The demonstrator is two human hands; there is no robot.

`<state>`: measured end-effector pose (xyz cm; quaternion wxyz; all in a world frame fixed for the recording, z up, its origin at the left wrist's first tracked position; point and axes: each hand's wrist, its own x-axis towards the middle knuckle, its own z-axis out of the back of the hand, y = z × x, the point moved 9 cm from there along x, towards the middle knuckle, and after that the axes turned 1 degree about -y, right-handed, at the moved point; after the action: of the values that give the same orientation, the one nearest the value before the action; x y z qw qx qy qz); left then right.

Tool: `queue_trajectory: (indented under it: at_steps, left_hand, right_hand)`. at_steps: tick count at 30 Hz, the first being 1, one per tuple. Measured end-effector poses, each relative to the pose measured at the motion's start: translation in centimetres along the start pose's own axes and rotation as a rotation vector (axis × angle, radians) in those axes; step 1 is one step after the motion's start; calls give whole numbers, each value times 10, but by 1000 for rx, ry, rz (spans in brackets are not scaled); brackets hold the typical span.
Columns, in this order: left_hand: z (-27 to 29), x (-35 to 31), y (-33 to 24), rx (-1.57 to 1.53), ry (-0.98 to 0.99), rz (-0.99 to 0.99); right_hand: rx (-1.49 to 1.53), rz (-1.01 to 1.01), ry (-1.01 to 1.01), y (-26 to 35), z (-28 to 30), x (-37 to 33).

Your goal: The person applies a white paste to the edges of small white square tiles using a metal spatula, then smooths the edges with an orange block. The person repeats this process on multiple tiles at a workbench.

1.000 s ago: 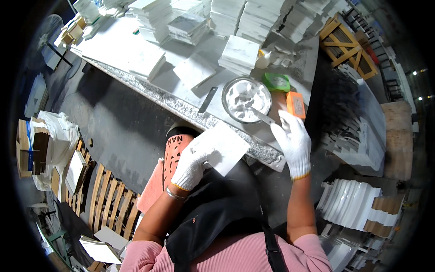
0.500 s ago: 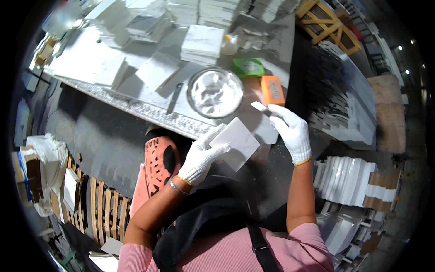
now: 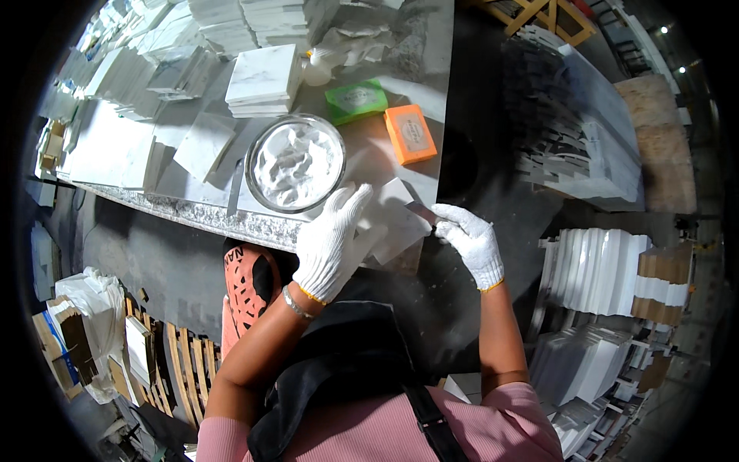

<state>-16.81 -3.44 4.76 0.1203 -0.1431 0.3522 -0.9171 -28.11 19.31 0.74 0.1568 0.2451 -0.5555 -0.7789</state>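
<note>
My left hand point(image 3: 329, 245), in a white knit glove, has its fingers stretched out and its thumb apart, blurred, at the left edge of a white marble-look tile point(image 3: 396, 223). The tile is at the table's near right corner. My right hand point(image 3: 471, 245), gloved too, pinches a small flat metal blade point(image 3: 419, 211) over the tile's right side. Left of the tile stands a round clear bowl point(image 3: 339, 181) with white, crumpled-looking contents point(image 3: 296, 162). A thin grey strip point(image 3: 235, 189) lies beside the bowl.
A green box point(image 3: 356, 102) and an orange box point(image 3: 410, 135) lie behind the tile. Stacked tiles point(image 3: 263, 77) and a small bottle point(image 3: 317, 69) stand farther back. Dark slabs point(image 3: 570, 123) and white stacked pieces point(image 3: 596, 269) are right of the table point(image 3: 427, 185); wooden slats point(image 3: 188, 362) lie lower left.
The view has shifted, so the table appears farther left. The tile that my left hand held up no longer shows raised in it. My right hand has brought the blade close to the tile.
</note>
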Motion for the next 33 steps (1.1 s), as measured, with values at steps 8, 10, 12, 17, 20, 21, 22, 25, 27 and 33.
queue_trajectory:
  at_steps: [8,10,12,17,20,21,22,25,27,33]
  left_hand:
    - [-7,-20,-15,193,144,-80]
    - [-12,-18,-14,194,169,-84]
    - [-13,-18,-14,186,170,-86]
    - [-12,-19,-14,171,119,-128]
    - [-10,-18,-15,154,135,-106]
    - [-11,-18,-15,157,136,-101]
    - [-11,-18,-15,159,136,-96]
    - [-10,-19,-14,152,103,-123]
    - [-9,-18,-14,149,98,-129]
    - [-11,-20,-14,168,92,-129]
  right_hand:
    - [-364,327,-27,42,-8,2]
    - [-341,281,-26,37,-9,-1]
    - [-404,296,-41,41,-13,-8]
    - [-368,290,-62,40,-10,-7]
    - [-296,217,-108,35,-14,-11]
    - [-318,230,-89,33,-17,-15]
    - [-339,244,-71,30,-21,-20]
    - [-356,262,-77,32,-24,-25]
    - [-257,158,-139,27,-18,-18]
    - [-427,323,-91,29,-37,-28]
